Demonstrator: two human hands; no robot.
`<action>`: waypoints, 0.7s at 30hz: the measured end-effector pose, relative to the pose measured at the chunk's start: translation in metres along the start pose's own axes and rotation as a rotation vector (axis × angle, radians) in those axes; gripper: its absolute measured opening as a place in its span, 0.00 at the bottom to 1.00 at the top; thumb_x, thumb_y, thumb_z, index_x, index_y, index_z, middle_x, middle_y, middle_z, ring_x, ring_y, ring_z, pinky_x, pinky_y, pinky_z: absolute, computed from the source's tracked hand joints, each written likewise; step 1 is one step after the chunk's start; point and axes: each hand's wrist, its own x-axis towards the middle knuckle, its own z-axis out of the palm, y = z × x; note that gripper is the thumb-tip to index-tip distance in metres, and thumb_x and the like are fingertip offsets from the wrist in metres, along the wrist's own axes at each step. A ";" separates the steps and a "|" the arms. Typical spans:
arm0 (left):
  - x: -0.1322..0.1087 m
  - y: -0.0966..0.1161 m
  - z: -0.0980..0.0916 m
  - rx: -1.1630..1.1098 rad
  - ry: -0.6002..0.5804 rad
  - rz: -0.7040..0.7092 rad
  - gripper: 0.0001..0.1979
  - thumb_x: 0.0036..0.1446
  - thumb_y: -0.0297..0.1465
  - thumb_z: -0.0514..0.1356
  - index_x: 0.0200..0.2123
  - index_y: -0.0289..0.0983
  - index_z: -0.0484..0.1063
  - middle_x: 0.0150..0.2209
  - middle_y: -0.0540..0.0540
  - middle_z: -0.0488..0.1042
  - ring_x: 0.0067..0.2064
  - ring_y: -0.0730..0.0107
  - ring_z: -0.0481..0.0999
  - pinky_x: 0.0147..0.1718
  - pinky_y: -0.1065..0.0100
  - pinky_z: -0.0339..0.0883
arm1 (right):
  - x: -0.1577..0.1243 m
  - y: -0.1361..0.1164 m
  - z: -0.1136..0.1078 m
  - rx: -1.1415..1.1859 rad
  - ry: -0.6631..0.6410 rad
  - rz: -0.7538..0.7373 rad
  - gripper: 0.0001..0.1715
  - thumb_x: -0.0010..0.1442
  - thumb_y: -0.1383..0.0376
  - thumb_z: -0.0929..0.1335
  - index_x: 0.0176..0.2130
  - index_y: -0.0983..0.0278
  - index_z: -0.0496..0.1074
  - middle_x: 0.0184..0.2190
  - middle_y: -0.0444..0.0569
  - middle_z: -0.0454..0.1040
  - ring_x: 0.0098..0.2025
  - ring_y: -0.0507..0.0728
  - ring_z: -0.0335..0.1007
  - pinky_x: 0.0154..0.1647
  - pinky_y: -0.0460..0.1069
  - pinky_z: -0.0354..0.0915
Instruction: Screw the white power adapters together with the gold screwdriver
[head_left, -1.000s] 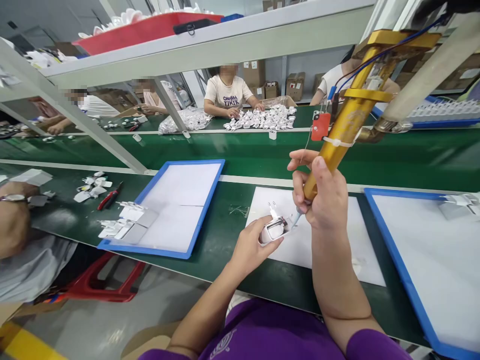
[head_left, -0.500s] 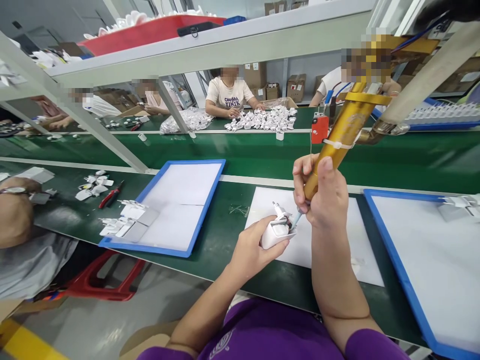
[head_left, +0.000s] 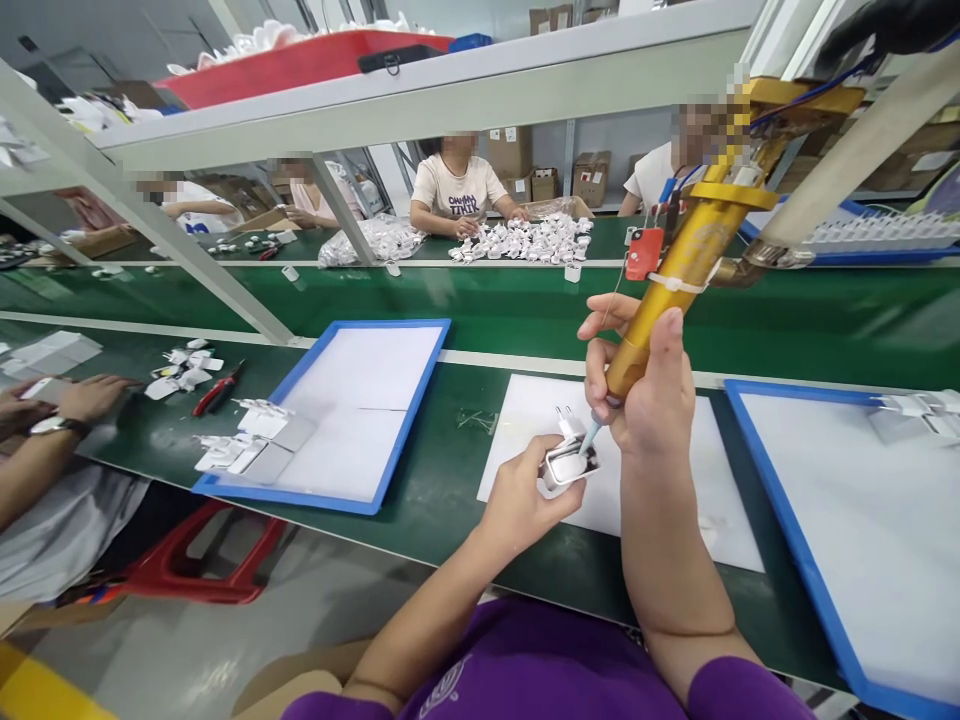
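Note:
Between the thumb and fingers of my left hand (head_left: pixel 521 500) is a white plug charger housing (head_left: pixel 562 470), its open side up and its two-pin plug part tilted away at the top. My right hand (head_left: pixel 649 390) is wrapped round a gold glue dispenser (head_left: pixel 667 290), with the thumb up along the barrel and the index finger lifted off near a red switch (head_left: pixel 643 253). The dispenser's pale blue nozzle (head_left: pixel 591 434) points down into the open housing. Under both hands lies a white sheet (head_left: pixel 517 410) on the green bench.
A blue-rimmed tray (head_left: pixel 382 470) at left holds white charger parts (head_left: pixel 259 440); another blue-rimmed tray (head_left: pixel 787 520) stands at right. Red-handled pliers (head_left: pixel 217 390) lie farther left, near a co-worker's hand (head_left: pixel 94 397). A green conveyor (head_left: pixel 450 305) runs behind, with co-workers beyond.
The housing has shifted slightly right and turned, showing its opening more. My right index finger has lifted away from the dispenser. At left, the co-worker's hands have moved over white parts.

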 end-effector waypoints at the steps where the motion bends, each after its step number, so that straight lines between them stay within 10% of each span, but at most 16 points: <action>1: 0.000 0.000 0.004 -0.016 -0.010 0.001 0.18 0.49 0.33 0.62 0.45 0.40 0.66 0.34 0.51 0.76 0.32 0.72 0.73 0.34 0.73 0.66 | 0.000 0.000 0.000 -0.003 -0.002 0.000 0.27 0.61 0.41 0.60 0.41 0.58 0.71 0.35 0.45 0.67 0.16 0.45 0.54 0.07 0.42 0.48; 16: 0.006 0.019 0.018 -0.089 0.050 -0.025 0.19 0.47 0.37 0.65 0.40 0.40 0.63 0.30 0.52 0.73 0.29 0.73 0.72 0.30 0.74 0.64 | 0.002 -0.002 -0.012 0.023 -0.188 0.012 0.25 0.61 0.42 0.62 0.34 0.60 0.63 0.36 0.45 0.68 0.22 0.49 0.64 0.21 0.46 0.65; 21: 0.006 0.015 0.018 -0.086 0.046 -0.022 0.19 0.47 0.38 0.65 0.41 0.40 0.63 0.30 0.52 0.73 0.29 0.73 0.72 0.29 0.74 0.64 | 0.004 -0.002 -0.013 0.027 -0.252 0.044 0.28 0.60 0.41 0.61 0.46 0.59 0.64 0.37 0.46 0.70 0.21 0.50 0.65 0.18 0.47 0.65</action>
